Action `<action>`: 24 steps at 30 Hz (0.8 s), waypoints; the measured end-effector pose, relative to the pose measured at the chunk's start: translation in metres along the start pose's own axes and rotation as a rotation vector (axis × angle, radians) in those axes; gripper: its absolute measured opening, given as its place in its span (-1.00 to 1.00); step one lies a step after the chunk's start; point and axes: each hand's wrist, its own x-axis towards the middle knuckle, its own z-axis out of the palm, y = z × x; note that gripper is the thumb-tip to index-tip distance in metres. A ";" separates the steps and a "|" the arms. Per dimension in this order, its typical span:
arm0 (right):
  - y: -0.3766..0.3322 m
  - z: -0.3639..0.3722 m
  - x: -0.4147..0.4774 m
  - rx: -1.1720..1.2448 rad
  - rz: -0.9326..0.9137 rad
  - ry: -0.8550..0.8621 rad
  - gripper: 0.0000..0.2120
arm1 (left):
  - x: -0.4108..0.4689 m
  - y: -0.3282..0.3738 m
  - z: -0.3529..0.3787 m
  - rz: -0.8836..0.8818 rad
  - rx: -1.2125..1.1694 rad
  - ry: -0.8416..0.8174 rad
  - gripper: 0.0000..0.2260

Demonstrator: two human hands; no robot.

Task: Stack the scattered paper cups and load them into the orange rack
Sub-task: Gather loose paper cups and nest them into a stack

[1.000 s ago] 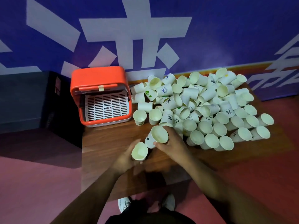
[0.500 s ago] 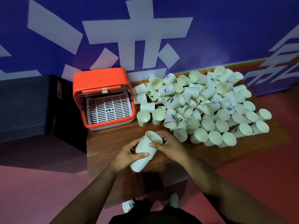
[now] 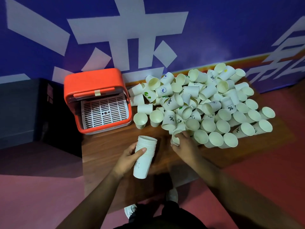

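Mid-stacking: clasping nested stack of white paper cups in left grip above brown wooden counter, pinching loose white cup off heap with right grip. Next, probably: nest squarely, later load empty orange plastic rack.

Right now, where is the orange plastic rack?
In the head view, the orange plastic rack stands at the far left corner of the brown wooden table, just left of the pile of white paper cups.

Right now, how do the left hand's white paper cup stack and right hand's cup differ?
The white paper cup stack nests many, held by the left hand apart from the pile; the single white cup is gripped by the right hand at the pile's edge. Both white paper.
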 end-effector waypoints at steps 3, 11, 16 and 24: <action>0.018 0.008 0.010 -0.252 -0.104 -0.084 -0.64 | 0.004 -0.004 0.011 -0.011 -0.017 0.072 -0.42; 0.053 0.025 0.015 -0.252 -0.249 -0.160 -0.96 | 0.016 -0.012 0.035 -0.083 -0.018 0.256 -0.34; 0.051 -0.016 0.024 0.209 -0.197 -0.041 -0.96 | 0.022 -0.009 0.049 -0.101 0.075 0.288 -0.52; 0.051 -0.066 0.044 0.579 -0.102 -0.039 -0.96 | 0.042 0.003 0.071 0.039 0.374 0.124 -0.47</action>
